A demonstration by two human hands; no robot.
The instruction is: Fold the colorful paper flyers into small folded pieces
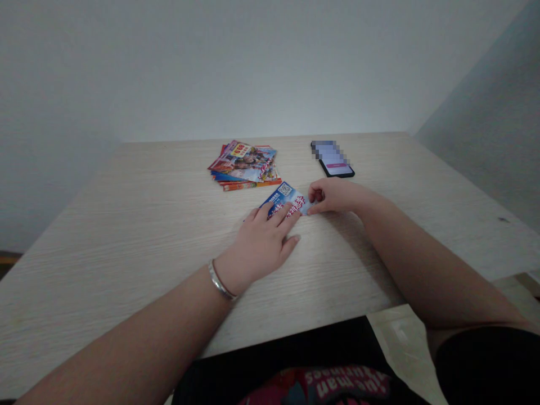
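A blue printed leaflet (288, 194) with a QR code and red-and-white lettering lies on the pale wooden table in front of me. My left hand (264, 239) rests flat on its near part, fingers spread, and covers some of the print. At the leaflet's right end, my right hand (331, 195) has its fingers curled, with thumb and forefinger pinching the corner. Just beyond the leaflet sits a fanned pile of colourful leaflets (248, 163), the top one showing a yellow price patch. A silver bangle (220, 281) circles my left wrist.
A smartphone (335, 160) with a lit, partly blurred screen lies beyond my right hand. The table (139, 225) meets a pale wall (261, 67) at its far edge. Another wall stands at the right.
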